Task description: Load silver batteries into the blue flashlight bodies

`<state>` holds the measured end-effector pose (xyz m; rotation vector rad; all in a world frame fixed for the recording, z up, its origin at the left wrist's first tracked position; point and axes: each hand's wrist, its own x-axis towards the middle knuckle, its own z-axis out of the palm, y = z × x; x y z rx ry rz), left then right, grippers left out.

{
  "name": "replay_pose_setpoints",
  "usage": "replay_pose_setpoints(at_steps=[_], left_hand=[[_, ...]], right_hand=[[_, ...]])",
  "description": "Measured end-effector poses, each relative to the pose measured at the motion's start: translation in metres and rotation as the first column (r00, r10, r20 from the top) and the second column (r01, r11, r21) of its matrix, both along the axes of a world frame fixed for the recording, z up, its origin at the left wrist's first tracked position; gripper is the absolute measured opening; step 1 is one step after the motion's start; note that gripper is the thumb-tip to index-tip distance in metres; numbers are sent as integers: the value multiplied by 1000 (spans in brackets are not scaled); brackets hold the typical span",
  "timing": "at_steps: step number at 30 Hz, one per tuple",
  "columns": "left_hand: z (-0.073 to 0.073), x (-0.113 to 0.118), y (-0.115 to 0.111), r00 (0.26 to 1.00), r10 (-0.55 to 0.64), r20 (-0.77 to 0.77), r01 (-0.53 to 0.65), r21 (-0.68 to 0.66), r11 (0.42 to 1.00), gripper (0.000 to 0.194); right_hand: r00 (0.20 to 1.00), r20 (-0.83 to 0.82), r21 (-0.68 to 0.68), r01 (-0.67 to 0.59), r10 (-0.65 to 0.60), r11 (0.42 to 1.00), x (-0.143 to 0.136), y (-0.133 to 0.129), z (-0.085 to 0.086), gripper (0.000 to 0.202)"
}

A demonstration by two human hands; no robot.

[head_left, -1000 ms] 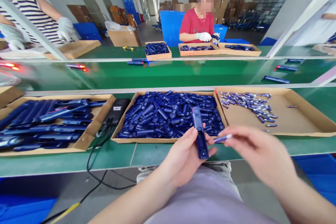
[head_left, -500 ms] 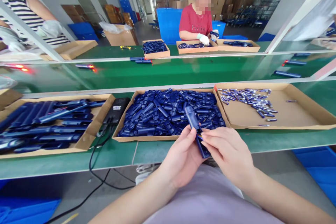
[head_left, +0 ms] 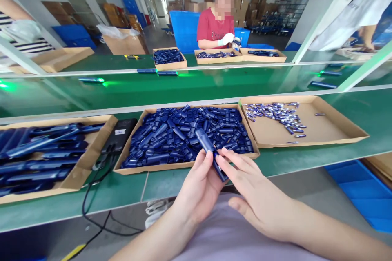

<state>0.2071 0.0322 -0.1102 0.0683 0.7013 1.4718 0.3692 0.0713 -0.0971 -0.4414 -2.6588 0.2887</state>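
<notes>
My left hand (head_left: 199, 189) is closed round a dark blue plastic tube housing (head_left: 206, 140), thumb along its side, its wider end pointing up and away. Beside it my right hand (head_left: 251, 187) has its fingers stretched out and its thumb apart. Its fingertips rest against the lower part of the housing; what lies under them is hidden. Just beyond my hands, a cardboard tray (head_left: 153, 168) is heaped with similar blue plastic parts (head_left: 165, 134). To its right, another cardboard tray (head_left: 321, 130) contains many small blue-and-silver cylindrical pieces (head_left: 281, 116).
At left a cardboard tray (head_left: 82, 167) holds long blue tubes, with a black power bank (head_left: 119, 136) and cables beside it. Behind a metal rail, blue tubes (head_left: 91, 80) lie on a green belt, some glowing green. Across it a gloved co-worker (head_left: 214, 28) handles parts.
My right fingers have straightened from a pinch on the housing and the thumb has moved away. My left hand keeps its hold. Lights on the belt tubes turned from red to green.
</notes>
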Motion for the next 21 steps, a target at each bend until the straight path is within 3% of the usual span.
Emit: replay_pose_setpoints(at_steps=[2, 4, 6, 7, 8, 10, 11, 12, 13, 15, 17, 19, 21], left_hand=[[0, 0, -1, 1000, -19, 5, 19, 15, 1000, 18], [1, 0, 0, 999, -40, -4, 40, 49, 998, 22], [2, 0, 4, 994, -40, -105, 50, 99, 994, 24], [2, -1, 8, 975, -10, -220, 40, 129, 991, 25], [3, -2, 12, 927, 31, -374, 34, 166, 986, 26], [8, -5, 25, 696, 114, -709, 92, 245, 965, 27], [10, -6, 31, 542, 148, -827, 152, 270, 951, 28], [13, -7, 38, 405, 177, -897, 214, 281, 936, 28], [17, -9, 44, 305, 202, -931, 263, 286, 921, 28], [22, -11, 53, 218, 260, -941, 282, 315, 906, 29], [26, -12, 57, 251, 304, -919, 208, 358, 910, 31], [26, -12, 56, 427, 289, -857, 76, 353, 933, 31], [23, -11, 51, 710, 201, -674, -41, 246, 968, 27]], right_hand=[[998, -58, -117, 26, -33, 993, 7, 4, 1, 54], [961, -206, -241, 133, -184, 962, 11, 10, -2, 42], [868, -320, -452, 213, -380, 866, 9, 17, -8, 28], [835, -326, -596, 183, -444, 782, 5, 20, -11, 24], [819, -314, -748, 98, -480, 656, -1, 23, -14, 24], [814, -294, -943, -163, -500, 289, -16, 26, -17, 28], [801, -298, -952, -290, -519, 98, -25, 28, -17, 28], [773, -306, -916, -398, -556, -49, -32, 29, -17, 27], [737, -315, -866, -481, -598, -136, -39, 31, -16, 24], [689, -321, -804, -561, -650, -196, -48, 34, -14, 24], [657, -317, -802, -570, -684, -176, -51, 38, -14, 30], [623, -311, -842, -530, -718, -96, -48, 44, -18, 40], [574, -319, -904, -423, -754, 60, -39, 49, -23, 51]])
